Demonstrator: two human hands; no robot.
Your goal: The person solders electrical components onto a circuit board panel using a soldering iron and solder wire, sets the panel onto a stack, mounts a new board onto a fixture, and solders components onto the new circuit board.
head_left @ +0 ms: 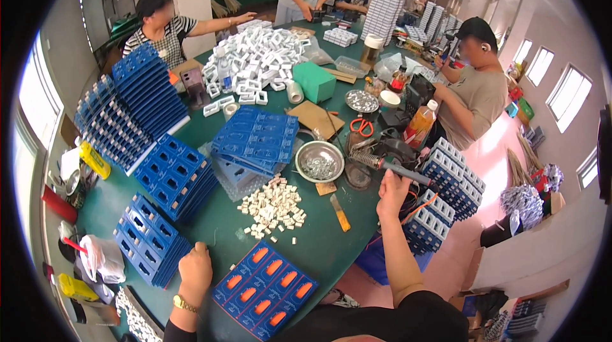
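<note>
Remotely watching: right hand (394, 194) closed around the grey handle of what looks like a soldering iron (408, 174), front end at the coiled stand (366, 159); seated or just clear, can't tell. Left hand (195, 267) fingers curled together; whether they pinch something thin, I can't tell. Blue panel (268, 286) with orange inserts lies at the near side of the green table (331, 240), between the forearms. Risks, as I judge: if hot, an iron carried low could scorch panel or loose white pieces (271, 208). Orange cable (421, 207) could snag on the neighbouring stack, jerking the tip.
</note>
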